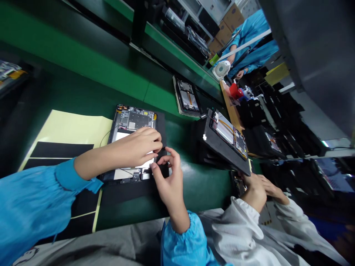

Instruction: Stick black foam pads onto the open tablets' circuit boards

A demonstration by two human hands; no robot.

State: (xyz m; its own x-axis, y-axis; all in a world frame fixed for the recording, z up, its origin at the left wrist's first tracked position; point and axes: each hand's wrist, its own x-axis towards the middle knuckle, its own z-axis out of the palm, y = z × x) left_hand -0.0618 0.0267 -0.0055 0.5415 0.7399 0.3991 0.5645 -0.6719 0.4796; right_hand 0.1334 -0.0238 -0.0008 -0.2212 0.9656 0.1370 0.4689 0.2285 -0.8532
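An opened tablet [138,120] lies on a black foam pad [124,194], its circuit board and white battery area exposed. My left hand [138,146] reaches across it, fingers curled together at the right edge; anything in them is hidden. Close beside it, my right hand [170,177] bends thumb and fingers in a pinch at the same edge. What that pinch holds is too small to make out. A thin wire curves out from the tablet's left side. To the left lies a pale yellow backing sheet [74,127] with black rectangular pieces [61,149] on it.
Another opened tablet [229,133] rests on tilted, stacked black pads [206,142] to the right. Behind lies one more opened device [188,96]. A co-worker's hands [257,188], in white sleeves, work at the right. Beyond are a small fan [222,70] and a person in blue [249,40].
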